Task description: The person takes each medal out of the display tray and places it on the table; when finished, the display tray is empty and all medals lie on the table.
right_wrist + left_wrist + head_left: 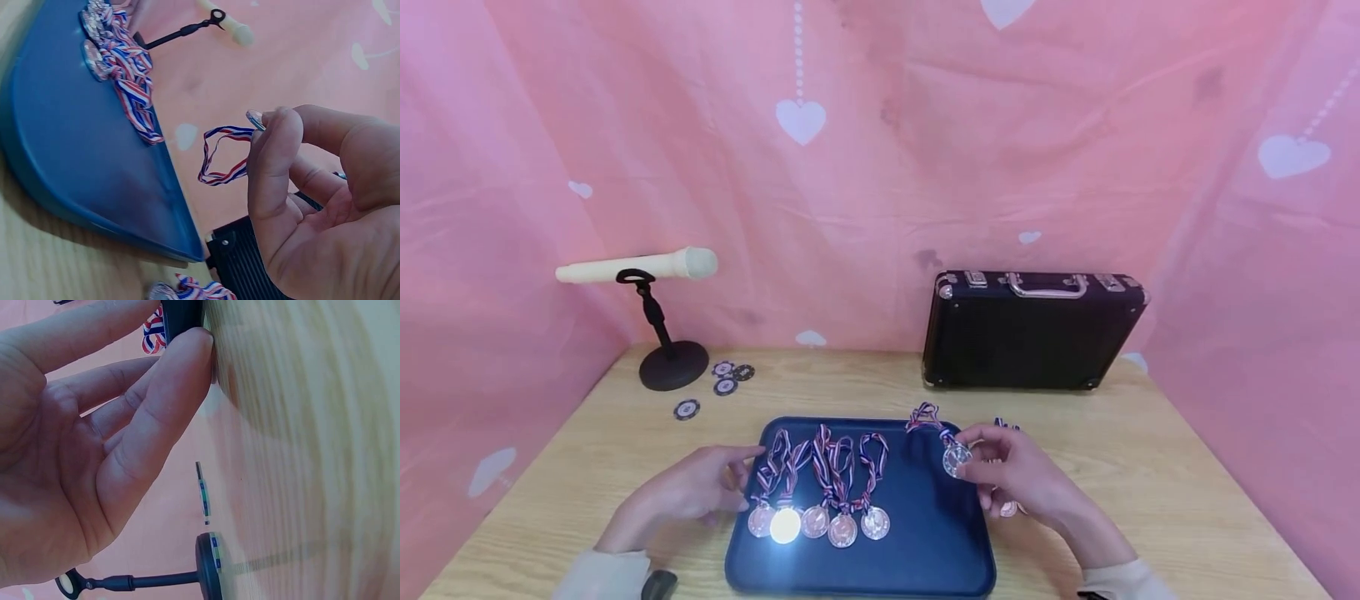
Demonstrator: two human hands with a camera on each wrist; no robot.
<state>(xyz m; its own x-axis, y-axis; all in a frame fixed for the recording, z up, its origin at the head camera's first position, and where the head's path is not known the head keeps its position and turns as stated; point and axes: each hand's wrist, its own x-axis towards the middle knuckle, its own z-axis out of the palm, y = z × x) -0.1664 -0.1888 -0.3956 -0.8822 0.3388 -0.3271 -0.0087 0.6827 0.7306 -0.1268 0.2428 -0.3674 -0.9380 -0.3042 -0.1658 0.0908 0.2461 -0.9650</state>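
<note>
A dark blue tray [925, 533] lies on the wooden table with several medals [816, 521] in a row on its left half, their striped ribbons spread behind them. My right hand [973, 467] pinches a silver medal [956, 458] between thumb and fingers above the tray's right rim, and its ribbon [924, 414] trails back. The right wrist view shows that medal [254, 119], its looped ribbon [220, 157] and the tray [69, 156]. My left hand [747, 479] is at the tray's left rim [181, 319], with thumb and forefinger on either side of it.
Another medal [1007, 508] lies on the table just right of the tray, partly under my right hand. A closed black case [1030, 329] stands at the back right. A microphone on a stand [662, 275] and several chips [724, 379] sit at the back left.
</note>
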